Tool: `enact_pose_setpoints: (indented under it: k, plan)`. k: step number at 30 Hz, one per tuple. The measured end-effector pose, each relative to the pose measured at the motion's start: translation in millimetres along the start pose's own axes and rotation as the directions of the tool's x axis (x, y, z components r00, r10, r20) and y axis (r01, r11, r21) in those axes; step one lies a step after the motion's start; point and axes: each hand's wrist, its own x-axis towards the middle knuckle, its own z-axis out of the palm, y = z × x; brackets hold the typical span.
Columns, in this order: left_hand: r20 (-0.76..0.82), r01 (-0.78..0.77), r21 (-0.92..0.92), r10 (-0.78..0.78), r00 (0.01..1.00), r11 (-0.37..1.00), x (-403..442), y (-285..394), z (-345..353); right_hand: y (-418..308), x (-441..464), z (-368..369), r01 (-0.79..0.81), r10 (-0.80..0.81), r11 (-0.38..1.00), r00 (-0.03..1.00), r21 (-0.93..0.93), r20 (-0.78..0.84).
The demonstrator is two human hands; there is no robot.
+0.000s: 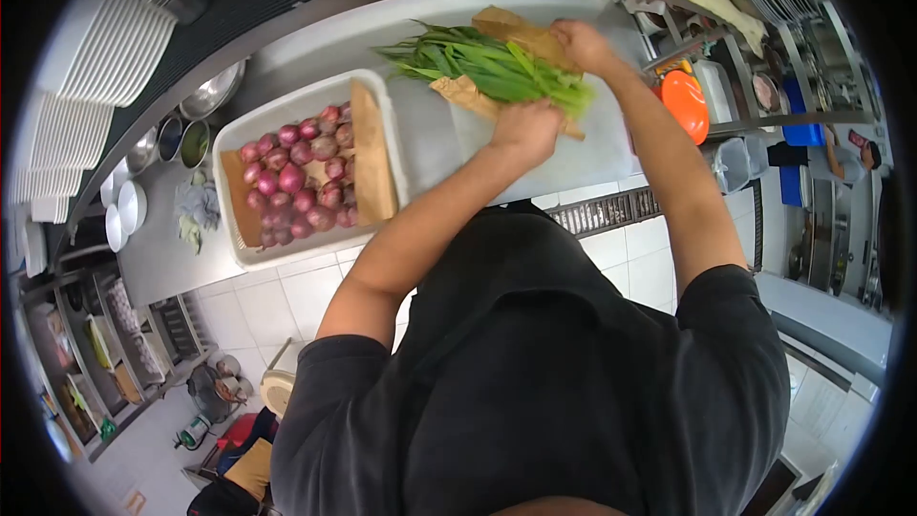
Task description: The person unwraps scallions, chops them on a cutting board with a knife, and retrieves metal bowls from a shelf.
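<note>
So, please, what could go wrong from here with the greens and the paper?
The brown paper might tear at its edges, where the left hand and right hand hold it. The greens stick out past it, so some leaves could slide out if it lifts unevenly. The left forearm passes near the white tub of red onions and might bump it.

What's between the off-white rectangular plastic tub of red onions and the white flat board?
Head view: a strip of grey metal countertop, with long green leaves crossing its far end.
</note>
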Motion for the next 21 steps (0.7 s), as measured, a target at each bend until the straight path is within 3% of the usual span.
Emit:
enact_pose_setpoints:
  k: [5,8,11,14,17,18,21]
  plan:
    - [0.179,0.042,-0.050,-0.032,0.983,0.998,-19.1,22.4,47.9,6.4,-34.7,-22.0,-0.002,-0.002,0.999,0.998,0.050,0.067]
    - [0.148,0.124,-0.076,-0.112,0.983,0.989,-23.1,46.5,51.6,-6.9,-63.7,-31.0,0.223,-0.227,0.974,0.939,-0.048,-0.259]
    - [0.116,0.205,-0.098,-0.194,0.974,0.974,-26.1,66.3,52.1,-8.7,-104.1,-22.2,0.291,-0.268,0.934,0.954,0.208,-0.134]
    - [0.100,0.286,-0.088,-0.277,0.956,0.954,-33.6,86.8,57.3,-3.5,-125.3,7.1,0.298,-0.298,0.954,0.954,0.019,0.021]
    - [0.028,0.304,-0.021,-0.303,0.952,0.952,-42.5,102.9,60.5,-7.1,-130.9,18.6,0.320,-0.303,0.947,0.909,-0.014,0.286]
    - [-0.008,0.297,0.003,-0.297,0.955,0.955,-46.2,109.1,61.7,-12.2,-134.4,20.4,0.317,-0.300,0.948,0.907,-0.010,0.294]
    - [0.085,0.373,-0.019,-0.370,0.925,0.928,-44.2,138.2,38.5,-25.1,-131.5,14.2,0.301,-0.268,0.953,0.892,-0.035,0.365]
